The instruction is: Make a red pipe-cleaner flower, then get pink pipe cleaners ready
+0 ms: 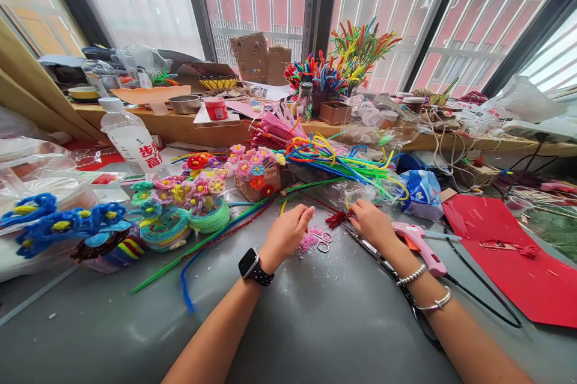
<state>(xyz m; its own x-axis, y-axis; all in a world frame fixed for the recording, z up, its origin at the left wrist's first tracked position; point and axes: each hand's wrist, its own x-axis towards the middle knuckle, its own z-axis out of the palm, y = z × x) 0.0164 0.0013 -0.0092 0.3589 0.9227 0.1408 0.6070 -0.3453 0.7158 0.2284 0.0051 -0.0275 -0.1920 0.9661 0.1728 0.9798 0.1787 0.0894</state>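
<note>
My left hand [287, 235], with a black watch on its wrist, is closed above the grey table, thumb against the curled fingers. What it holds, if anything, is hidden. My right hand [373, 226] is closed, fingertips pinched together beside a bundle of dark red tinsel stems [336, 219]; I cannot make out what is in them. Between the hands lie small silver scissors [323, 243] on a heap of pink clippings [311, 238]. Under my right forearm, larger scissors [369, 247] lie partly covered. Just right of that arm rests a pink glue gun [421, 246].
Pipe-cleaner flower pots [210, 216] and a water bottle [133, 137] stand at left. Loose coloured pipe cleaners [338, 158] are piled at the back. A red sheet [505, 252] and the glue gun's black cable [484, 300] lie at right. A cluttered sill [270, 130] runs behind.
</note>
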